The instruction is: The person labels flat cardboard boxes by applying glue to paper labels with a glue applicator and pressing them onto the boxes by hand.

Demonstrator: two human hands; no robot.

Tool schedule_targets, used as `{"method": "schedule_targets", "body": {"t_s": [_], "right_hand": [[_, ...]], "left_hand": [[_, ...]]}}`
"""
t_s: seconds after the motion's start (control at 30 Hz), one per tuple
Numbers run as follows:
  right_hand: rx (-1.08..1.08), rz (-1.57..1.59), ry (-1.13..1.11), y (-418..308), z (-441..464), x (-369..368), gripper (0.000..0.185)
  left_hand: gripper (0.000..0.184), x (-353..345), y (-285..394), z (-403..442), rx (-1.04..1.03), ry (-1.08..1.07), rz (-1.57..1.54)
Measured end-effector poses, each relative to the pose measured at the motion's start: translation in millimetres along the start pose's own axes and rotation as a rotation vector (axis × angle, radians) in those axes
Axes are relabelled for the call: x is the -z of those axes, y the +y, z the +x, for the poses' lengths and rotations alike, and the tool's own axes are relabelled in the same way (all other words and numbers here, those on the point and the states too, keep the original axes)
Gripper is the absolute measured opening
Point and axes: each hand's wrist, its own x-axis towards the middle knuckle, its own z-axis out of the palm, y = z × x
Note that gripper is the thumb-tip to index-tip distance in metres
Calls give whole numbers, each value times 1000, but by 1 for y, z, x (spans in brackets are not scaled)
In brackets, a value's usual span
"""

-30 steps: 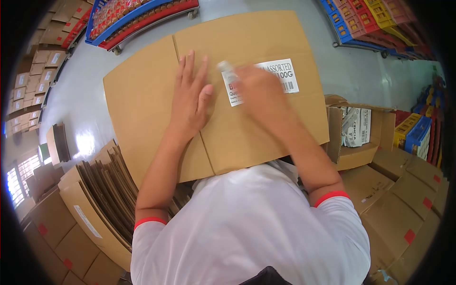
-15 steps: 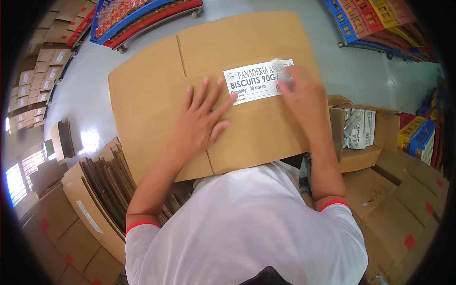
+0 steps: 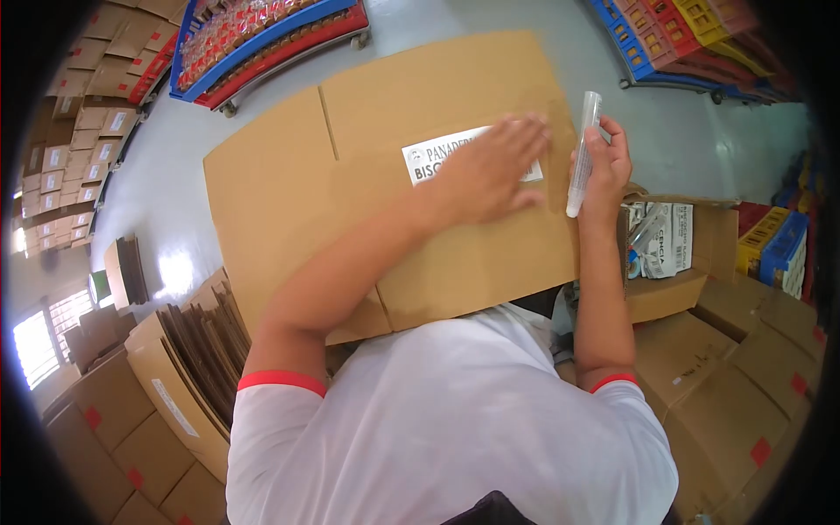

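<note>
A flattened cardboard box point(image 3: 289, 210) lies across in front of me, with a white printed label point(image 3: 420, 162) on its upper right part. My left hand point(image 3: 490, 171) rests flat over the label, its fingers stretched out and covering most of the print. Beside the cardboard's right edge, my right hand point(image 3: 605, 166) is closed around a clear plastic tube point(image 3: 584, 153), held nearly upright with its narrow tip down. Whatever is inside the tube is too unclear to make out.
An open carton point(image 3: 669, 293) with printed label sheets point(image 3: 674, 241) stands at the right. Folded cardboard sheets point(image 3: 188, 341) stand at the left. Crates point(image 3: 254, 57) of packed goods sit on a wheeled base at the back, with stacked crates point(image 3: 674, 39) at the back right.
My left hand has slid right and up from the bare cardboard onto the label. My right hand has moved off the label to the right, with the tube now plainly visible in it.
</note>
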Motion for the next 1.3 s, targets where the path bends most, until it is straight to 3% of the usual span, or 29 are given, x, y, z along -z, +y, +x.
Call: {"method": "schedule_targets", "body": {"t_s": [0.1,0.23,0.3,0.37,0.4,0.5,0.53,0.6,0.73,0.83,0.9,1.0,1.1,1.13,1.17,1.23,1.27,1.3], "right_hand": [[23,109,48,0,-1,4,34],[34,44,20,4,-4,9,33],[34,30,-20,4,-5,7,33],[-10,-21,-3,1,-6,2,35],[0,-10,-29,2,-5,1,35],[95,-104,-64,17,-3,7,37],[112,-123,-93,23,-1,11,39],[136,-174,-78,38,6,18,41],[185,-196,-10,54,35,40,45],[226,-181,-95,11,35,24,48],[185,-131,-105,-9,29,17,51],[235,0,-141,-35,13,-6,54],[250,192,-251,-41,17,-9,55],[244,186,-247,-41,14,-14,55],[165,247,-307,-47,2,-27,55],[91,325,-490,-51,-4,-36,55],[99,343,-622,-51,-1,-34,55],[103,324,-588,-52,2,-33,55]], "left_hand": [[84,-14,33,-7,-156,-42,-29],[81,-1,64,-57,-187,-127,-206],[76,26,58,-85,22,-228,-415],[70,32,24,-146,391,136,-157],[65,66,14,-162,623,184,22],[60,97,-33,-263,1164,601,468],[60,99,-40,-291,1201,637,510],[53,97,-44,-350,1482,707,-9],[42,86,-37,-377,1434,808,102],[36,108,-18,-370,1517,811,122],[32,117,-15,-375,1526,957,-237],[28,165,35,-363,1473,1073,-316],[61,211,81,-382,1230,1223,-74],[55,231,98,-392,1240,1261,-37],[50,255,119,-402,1410,1184,22],[54,267,122,-421,1223,1261,-33],[54,260,119,-419,1215,1238,-68],[58,250,115,-417,1261,1235,-116]]}}
